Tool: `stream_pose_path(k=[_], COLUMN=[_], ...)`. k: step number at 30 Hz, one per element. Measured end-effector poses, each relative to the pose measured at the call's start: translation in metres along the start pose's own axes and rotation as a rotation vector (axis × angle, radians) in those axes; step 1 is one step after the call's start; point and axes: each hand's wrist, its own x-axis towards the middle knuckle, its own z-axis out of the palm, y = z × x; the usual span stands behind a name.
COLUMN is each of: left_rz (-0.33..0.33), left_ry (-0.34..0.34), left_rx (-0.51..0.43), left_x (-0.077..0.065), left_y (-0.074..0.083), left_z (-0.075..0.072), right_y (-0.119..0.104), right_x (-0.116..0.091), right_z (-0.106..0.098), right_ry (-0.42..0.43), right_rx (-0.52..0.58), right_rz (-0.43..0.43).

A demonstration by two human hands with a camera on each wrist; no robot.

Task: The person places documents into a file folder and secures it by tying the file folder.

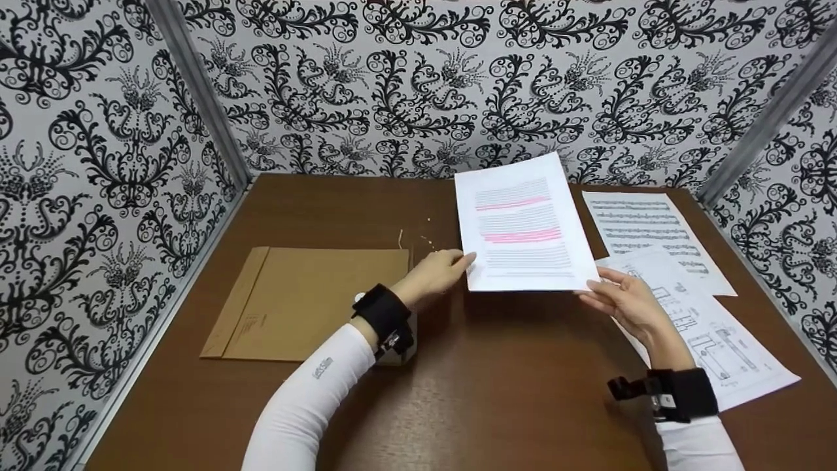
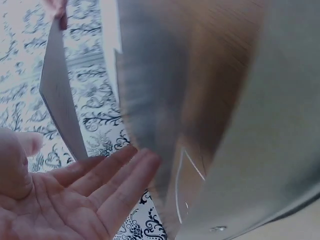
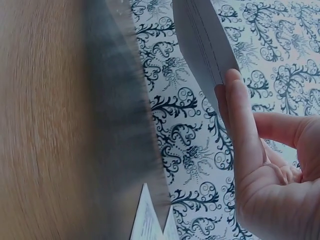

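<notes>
A printed sheet of paper (image 1: pixel 523 229) with lines of text and pink highlighting is held raised and tilted over the table. My left hand (image 1: pixel 438 271) is at its lower left corner, thumb over the face; in the left wrist view the left hand's fingers (image 2: pixel 107 192) extend fairly straight beneath the edge. At the lower right corner, my right hand (image 1: pixel 628 304) pinches the sheet, thumb on top and fingers underneath. The right wrist view shows the right hand (image 3: pixel 265 165) gripping the edge of the sheet (image 3: pixel 205 45).
A brown cardboard envelope (image 1: pixel 320 288) lies on the left of the brown table (image 1: pixel 444 405), a thin string (image 1: pixel 401 239) at its far right corner. To the right, a sheet with technical drawings (image 1: pixel 732 353) overlaps a sheet of music (image 1: pixel 647 219). Patterned walls (image 1: pixel 418 85) enclose the table.
</notes>
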Motion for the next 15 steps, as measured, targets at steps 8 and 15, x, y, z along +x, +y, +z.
stream_pose_path(k=[8, 15], left_rz=[-0.015, -0.042], left_ry=[-0.034, -0.064], left_rx=[-0.315, -0.512], left_x=[-0.007, -0.013], left_y=[-0.006, -0.011], left_z=[-0.012, -0.016], right_y=[-0.002, -0.002], right_x=[-0.009, -0.015], right_z=[0.007, 0.015], right_ry=[-0.014, -0.037], right_rx=[0.017, 0.007], right_rz=[-0.018, -0.021])
